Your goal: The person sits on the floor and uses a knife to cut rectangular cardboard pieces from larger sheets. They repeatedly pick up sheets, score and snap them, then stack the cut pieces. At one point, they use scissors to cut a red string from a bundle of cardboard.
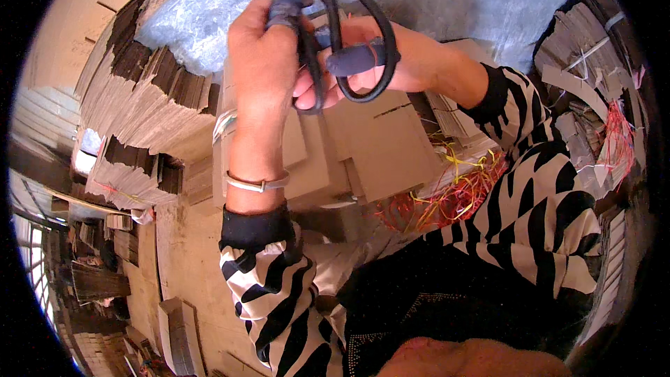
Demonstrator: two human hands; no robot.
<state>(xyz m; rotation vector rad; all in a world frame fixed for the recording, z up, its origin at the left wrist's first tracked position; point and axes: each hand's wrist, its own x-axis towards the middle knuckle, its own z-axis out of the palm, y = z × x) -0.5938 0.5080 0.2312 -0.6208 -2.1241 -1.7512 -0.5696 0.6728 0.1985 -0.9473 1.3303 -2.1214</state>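
Observation:
A pair of large dark scissors (385,19) is held up at the top middle of the head view. Blue wrapping covers parts of its black handle loops, and the blades run up toward the upper edge. My left hand (264,56) is closed around the scissors near the wrapped part by the pivot. From the right, my right hand (417,59) reaches in behind the handle loops, its fingers curled against the scissors and partly hidden by them. Below both hands lie flat brown cardboard pieces (384,150).
Tall stacks of cut cardboard (150,98) stand at the left. Red and yellow strings (453,199) lie tangled beside my right sleeve. More cardboard scraps (583,49) and red strings are piled at the far right. Behind the hands spreads a mottled grey-blue surface (481,0).

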